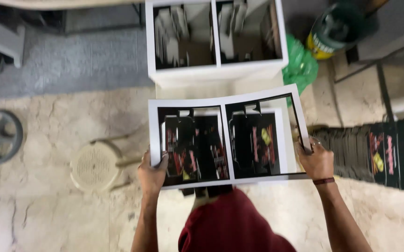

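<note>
Plainly, the printed sheet (227, 137) sits in the middle of the frame, held level in the air between both hands. It is a wide white-bordered card with two dark printed panels side by side, die-cut carton shapes as far as the blur lets me tell.

The left hand (152, 173) grips the lower left corner, thumb lying on top and the other fingers hidden beneath, so it is pinching the edge. The right hand (317, 161) does the same on the right edge, thumb over the border and fingers curled under.

Judging by how flat it stays across its span, the sheet is thin, light board: stiff enough to hold its shape, yet likely to sag or crease if taken by one corner. Its glossy face looks slippery, so a hold on opposite edges, as now, seems soundest.

Above it, at the top centre, stands a white stack of similar sheets (216, 39). A fanned row of dark printed cards (374, 151) lies at the right, and a round stool (95, 164) stands on the marble floor (43, 205) at lower left.
</note>
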